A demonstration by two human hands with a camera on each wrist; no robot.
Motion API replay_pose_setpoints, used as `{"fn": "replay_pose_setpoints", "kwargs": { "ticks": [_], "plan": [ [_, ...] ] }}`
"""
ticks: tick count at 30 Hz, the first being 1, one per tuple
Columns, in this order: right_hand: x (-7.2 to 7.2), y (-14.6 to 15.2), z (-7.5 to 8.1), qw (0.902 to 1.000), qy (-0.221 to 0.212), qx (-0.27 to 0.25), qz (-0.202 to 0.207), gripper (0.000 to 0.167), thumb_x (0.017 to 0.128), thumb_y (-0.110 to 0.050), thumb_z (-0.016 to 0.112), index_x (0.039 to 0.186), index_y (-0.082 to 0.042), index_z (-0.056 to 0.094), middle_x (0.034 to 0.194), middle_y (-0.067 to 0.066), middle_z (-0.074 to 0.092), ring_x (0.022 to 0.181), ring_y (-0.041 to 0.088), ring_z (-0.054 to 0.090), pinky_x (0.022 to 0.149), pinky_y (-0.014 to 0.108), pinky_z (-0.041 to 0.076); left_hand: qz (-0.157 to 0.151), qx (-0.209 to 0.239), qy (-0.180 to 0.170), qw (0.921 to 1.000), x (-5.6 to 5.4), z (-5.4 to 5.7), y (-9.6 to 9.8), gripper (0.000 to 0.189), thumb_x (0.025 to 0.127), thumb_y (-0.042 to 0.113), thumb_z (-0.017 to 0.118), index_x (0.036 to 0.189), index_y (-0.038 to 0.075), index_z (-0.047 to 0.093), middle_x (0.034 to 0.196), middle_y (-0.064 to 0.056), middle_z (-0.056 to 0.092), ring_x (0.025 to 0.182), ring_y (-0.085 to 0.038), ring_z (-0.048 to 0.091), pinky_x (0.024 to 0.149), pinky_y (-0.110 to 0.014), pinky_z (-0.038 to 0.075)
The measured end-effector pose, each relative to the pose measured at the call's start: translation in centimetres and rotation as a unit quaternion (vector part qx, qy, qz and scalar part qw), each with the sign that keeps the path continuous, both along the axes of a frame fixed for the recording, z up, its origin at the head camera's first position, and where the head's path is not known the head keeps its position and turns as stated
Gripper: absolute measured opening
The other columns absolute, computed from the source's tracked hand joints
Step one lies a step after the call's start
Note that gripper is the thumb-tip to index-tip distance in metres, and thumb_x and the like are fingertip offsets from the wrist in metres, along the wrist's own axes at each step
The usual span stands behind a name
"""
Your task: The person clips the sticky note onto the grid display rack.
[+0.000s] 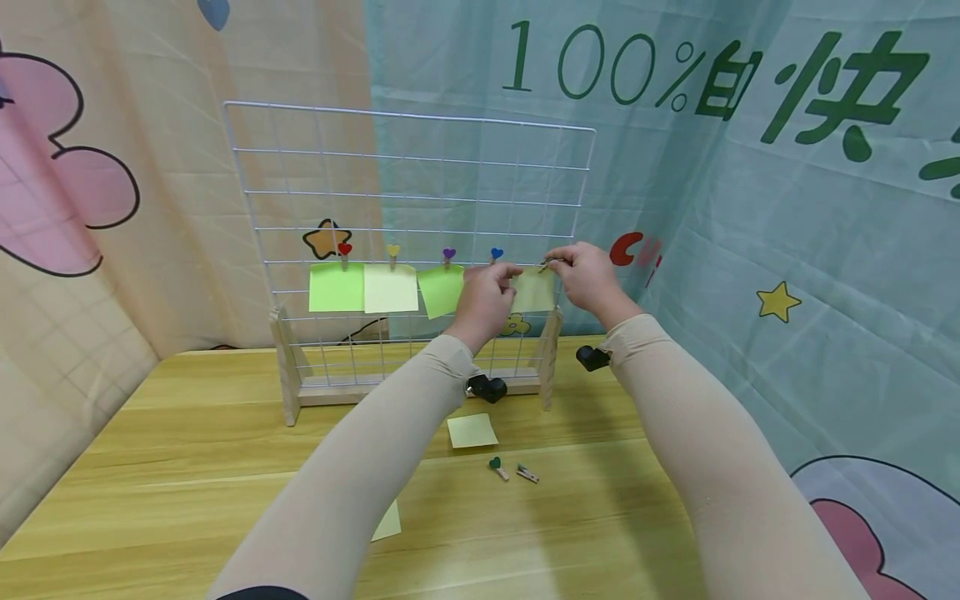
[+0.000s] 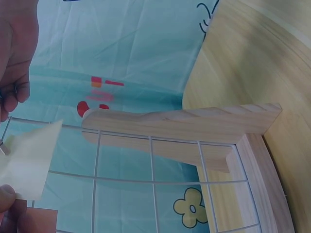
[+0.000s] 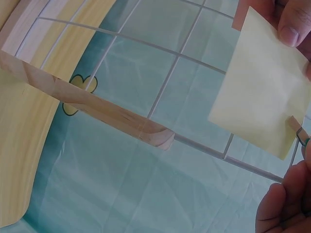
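A white wire grid (image 1: 408,192) stands in a wooden base (image 1: 420,390) at the back of the table. Notes hang from it under red (image 1: 344,249), yellow (image 1: 393,251) and purple (image 1: 448,253) heart clips; a blue heart clip (image 1: 497,253) follows. My left hand (image 1: 510,273) pinches the left edge of a pale yellow note (image 1: 534,290) held against the grid. My right hand (image 1: 556,261) pinches a small wooden clip (image 1: 545,266) at the note's top right corner. The right wrist view shows that note (image 3: 262,92) with the clip (image 3: 297,127) on its edge.
On the wooden table (image 1: 187,433) lie a loose yellow note (image 1: 472,430), two small clips (image 1: 496,467) (image 1: 527,474) and another note (image 1: 388,522) partly under my left arm. Printed fabric hangs behind and on both sides. The grid's wooden foot (image 2: 180,125) stands near the table's back edge.
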State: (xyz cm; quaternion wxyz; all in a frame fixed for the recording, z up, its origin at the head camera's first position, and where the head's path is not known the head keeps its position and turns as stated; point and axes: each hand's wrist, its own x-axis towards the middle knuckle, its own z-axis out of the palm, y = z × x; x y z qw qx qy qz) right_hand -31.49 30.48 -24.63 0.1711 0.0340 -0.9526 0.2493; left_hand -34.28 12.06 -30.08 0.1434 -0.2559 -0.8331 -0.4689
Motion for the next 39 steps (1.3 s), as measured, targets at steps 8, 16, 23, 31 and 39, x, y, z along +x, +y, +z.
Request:
{"fn": "replay_pose_setpoints", "kwargs": {
  "ticks": [8,16,23,31,39],
  "plan": [
    [0.03,-0.12,0.33,0.9999,-0.014,-0.002,-0.001,0.035,0.113,-0.022,0.052,0.142,-0.013,0.067,0.142,0.017,0.062,0.069,0.025,0.047,0.056,0.033,0.040,0.002,0.000,0.003,1.0000,0.01,0.04,0.02,0.032,0.106,0.007,0.061,0.136,0.015,0.070,0.117,-0.007,0.072,0.093,-0.021,0.063,0.083,-0.035,0.057],
    [-0.05,0.05,0.05,0.9997,-0.021,-0.013,0.002,0.038,0.113,-0.026,0.050,0.148,-0.017,0.062,0.128,0.019,0.071,0.050,0.017,0.036,0.051,0.031,0.037,-0.001,0.001,-0.003,1.0000,0.06,-0.01,-0.05,0.033,0.106,0.007,0.060,0.136,0.015,0.069,0.116,-0.007,0.071,0.089,-0.020,0.062,0.080,-0.033,0.055],
    [0.11,0.10,-0.20,0.9998,-0.012,-0.014,0.005,0.042,0.113,-0.029,0.050,0.153,-0.020,0.057,0.089,0.016,0.065,0.045,0.015,0.035,0.048,0.029,0.036,0.001,-0.001,0.003,1.0000,-0.02,-0.06,-0.05,0.033,0.106,0.007,0.061,0.136,0.015,0.070,0.111,-0.006,0.070,0.087,-0.020,0.061,0.077,-0.031,0.052],
    [0.12,0.05,-0.30,0.9996,-0.018,-0.022,0.005,0.044,0.113,-0.029,0.050,0.156,-0.023,0.053,0.065,0.004,0.052,0.044,0.015,0.035,0.048,0.029,0.036,0.002,-0.004,0.008,1.0000,-0.14,-0.19,0.02,0.032,0.106,0.008,0.061,0.136,0.015,0.069,0.113,-0.006,0.071,0.090,-0.021,0.062,0.079,-0.032,0.055],
    [0.11,0.00,-0.35,0.9993,-0.021,-0.030,0.007,0.046,0.114,-0.030,0.048,0.159,-0.023,0.049,0.060,0.003,0.047,0.044,0.016,0.033,0.048,0.030,0.036,-0.002,-0.002,0.007,1.0000,-0.09,-0.20,0.01,0.033,0.106,0.008,0.060,0.137,0.015,0.069,0.115,-0.007,0.071,0.091,-0.021,0.063,0.081,-0.034,0.056]
  ]
}}
